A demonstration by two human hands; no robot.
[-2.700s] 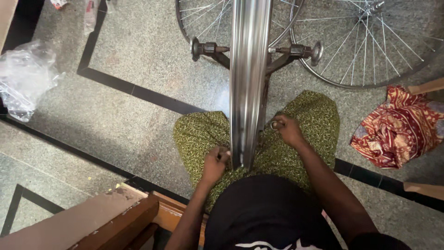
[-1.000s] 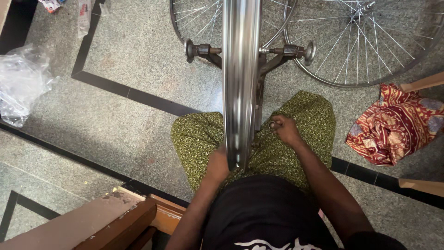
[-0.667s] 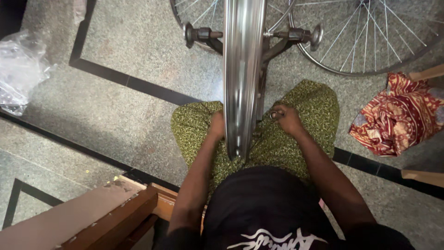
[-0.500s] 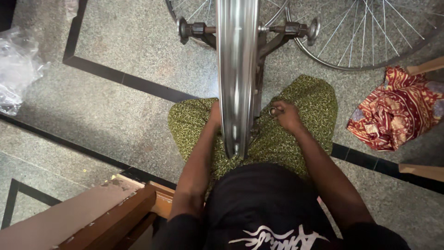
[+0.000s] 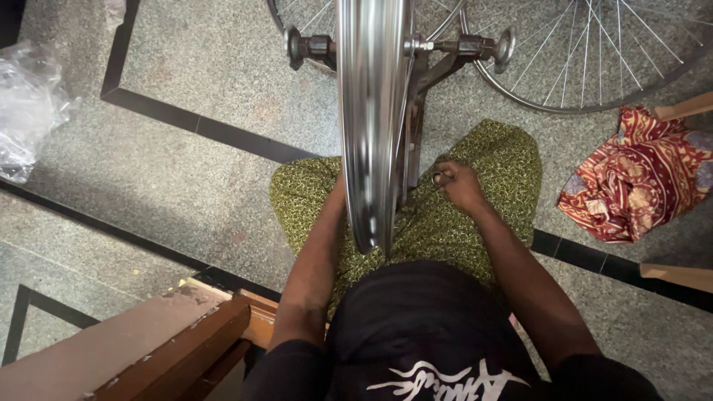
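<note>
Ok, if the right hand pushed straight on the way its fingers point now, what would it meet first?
The right hand points toward the dark metal stand arm beside the shiny silver wheel rim. It would probably meet that arm first, then the rim, though depth is hard to judge from above.

A single package shows: a crumpled clear plastic bag on the speckled grey floor, well to the left of the upright silver wheel rim and beyond the dark inlaid floor stripe. It is glossy and transparent; its contents cannot be told. No labels, signs or screens show.
</note>
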